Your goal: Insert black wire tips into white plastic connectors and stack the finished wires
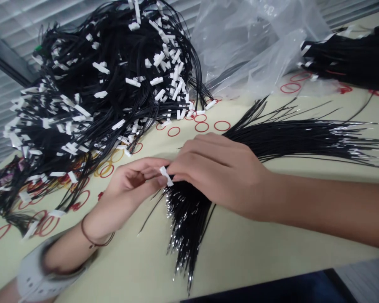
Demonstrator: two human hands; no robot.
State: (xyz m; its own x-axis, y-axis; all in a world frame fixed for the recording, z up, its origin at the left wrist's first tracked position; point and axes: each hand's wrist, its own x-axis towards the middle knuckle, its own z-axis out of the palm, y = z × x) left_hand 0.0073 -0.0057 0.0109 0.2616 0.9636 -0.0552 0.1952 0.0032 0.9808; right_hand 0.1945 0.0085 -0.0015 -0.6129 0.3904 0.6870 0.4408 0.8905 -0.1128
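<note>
Head view, sole entry. White connector [166,176]: one, above the tabletop [255,244], between the fingertips of the two hands. Long axis steeply slanted, upper end to the left, lower end to the right. Fan of black wires [188,219]: just below the connector and under the right hand [222,170], long axis running down the frame, bright tips toward the near edge (a few strays point off to the lower left).

Appearance: connector small, pale, slim, narrower at its middle than at its ends; wires thin, dark, dense, ending in silvery tips at uneven lengths.

Fingers: left hand [126,191], thumb and fingertips brought together, pinching the connector; right hand, fingers bent and close together over the wires, tips at the connector's right side; whether they grip it or a wire, cannot tell.

Surroundings: second wire bundle [290,136], tips to the right; heap of connector-ended wires [110,46], upper left; red rings [222,126], scattered; clear plastic bag [240,46], behind.

Obscured: upper part of the fan, covered by the right hand; connector's fine detail, blurred; dark flat object [271,290], cut off at the bottom edge, identity unclear.
</note>
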